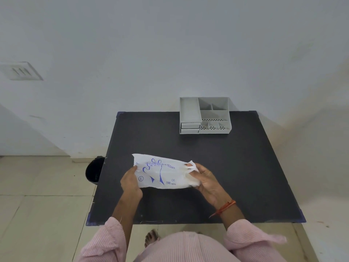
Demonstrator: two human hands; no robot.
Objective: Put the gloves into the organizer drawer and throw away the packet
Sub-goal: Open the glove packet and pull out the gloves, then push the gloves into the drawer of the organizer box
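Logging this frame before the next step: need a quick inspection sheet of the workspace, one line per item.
Surface: black table, blue tape at the corners, bare apart from the job's things.
Job's things: white glove packet with blue print held above the table; grey organizer at the far edge, its drawers shut; black bin on the floor at the table's left side.
Clutter: nothing seen.
Grippers: left hand grips the packet's left end; right hand holds the right end, fingers through torn plastic.
Cables: nothing seen.
Surroundings: pale wall, tiled floor, wall vent at the left.
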